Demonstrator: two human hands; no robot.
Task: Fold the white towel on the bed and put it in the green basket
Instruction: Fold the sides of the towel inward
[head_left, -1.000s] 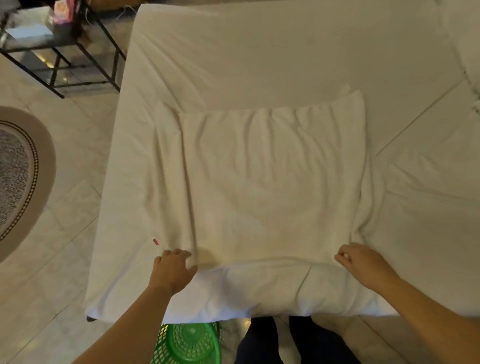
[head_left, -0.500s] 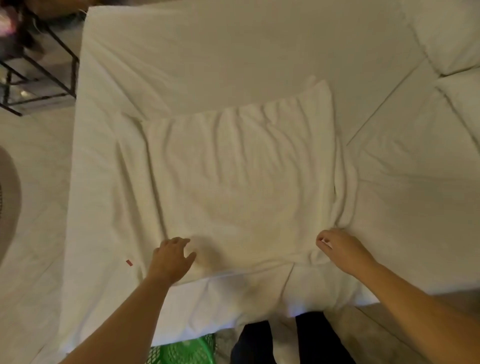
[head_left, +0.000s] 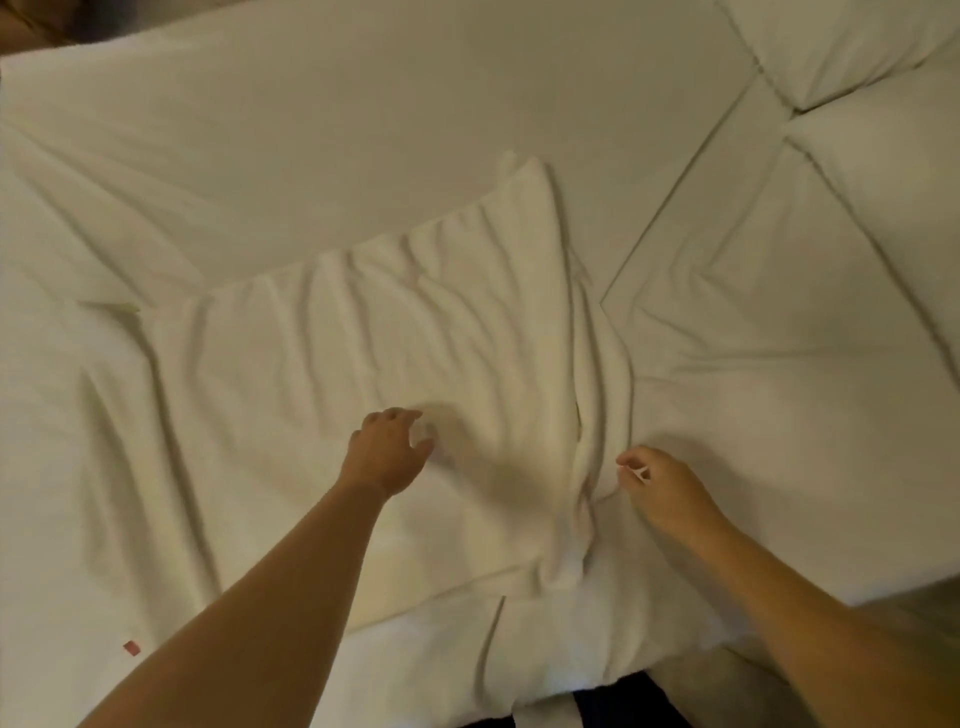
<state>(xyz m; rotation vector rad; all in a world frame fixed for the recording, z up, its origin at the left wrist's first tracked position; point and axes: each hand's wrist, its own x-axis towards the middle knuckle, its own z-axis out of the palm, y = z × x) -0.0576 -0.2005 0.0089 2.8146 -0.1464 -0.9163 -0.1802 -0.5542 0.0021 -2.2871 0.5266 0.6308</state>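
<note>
The rumpled white terry towel (head_left: 374, 364) lies folded flat near the front edge of the white-sheeted bed (head_left: 363, 130). Over the towel's near half the left hand (head_left: 387, 454) hovers with fingers loosely spread. Just beside the towel's bunched right edge, the right hand (head_left: 660, 488) looks pinched on cloth, though blur obscures it. Smooth the wrinkles outward and square that edge before the next fold; the green basket is out of view
</note>
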